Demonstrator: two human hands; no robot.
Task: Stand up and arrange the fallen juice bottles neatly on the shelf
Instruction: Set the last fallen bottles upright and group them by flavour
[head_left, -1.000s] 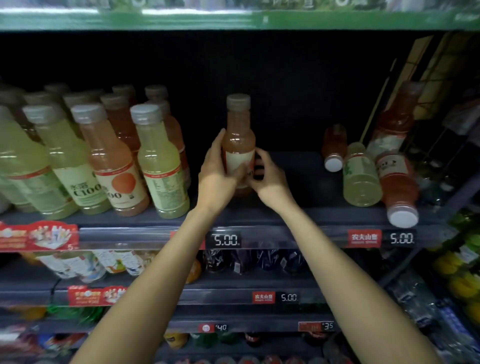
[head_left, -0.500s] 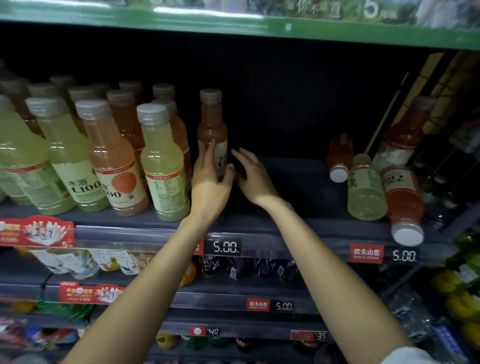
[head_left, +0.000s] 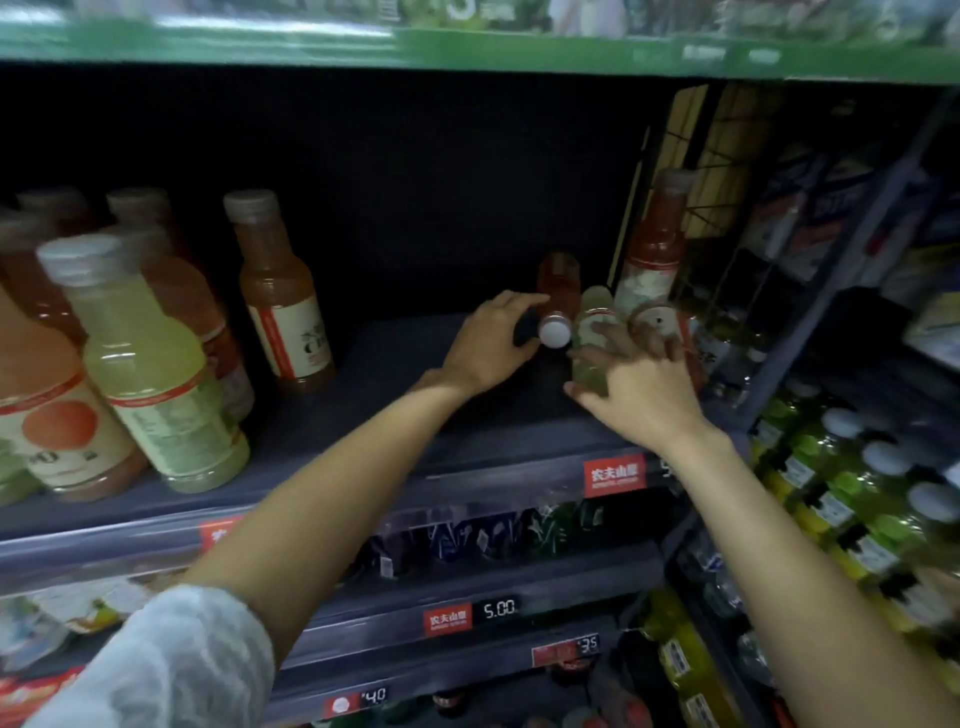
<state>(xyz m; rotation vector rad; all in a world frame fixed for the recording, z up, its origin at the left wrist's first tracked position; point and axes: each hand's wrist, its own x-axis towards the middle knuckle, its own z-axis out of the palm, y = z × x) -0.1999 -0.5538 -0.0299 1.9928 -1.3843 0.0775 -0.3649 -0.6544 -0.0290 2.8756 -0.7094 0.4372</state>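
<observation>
On the dark shelf (head_left: 395, 374), an orange juice bottle (head_left: 283, 312) stands upright alone, right of the standing rows. At the shelf's right end lie the fallen bottles. My left hand (head_left: 488, 348) reaches the white cap of a fallen red-orange bottle (head_left: 558, 291), thumb and fingers apart just short of the cap. My right hand (head_left: 639, 395) lies over a fallen yellow-green bottle (head_left: 592, 332), thumb at its base, fingers across it and onto a fallen red bottle (head_left: 647, 319) beside it. Another red bottle (head_left: 654, 249) leans against the wire side rack.
Rows of upright yellow and orange bottles (head_left: 150, 364) fill the shelf's left part. A wire rack (head_left: 727, 208) closes the right end. Price rail (head_left: 613, 475) runs along the front edge. Lower shelves hold more drinks; green bottles (head_left: 841, 493) stand at right.
Both hands let go of the orange bottle, now standing by the rows, and moved right to the fallen bottles. The view shifted right too.
</observation>
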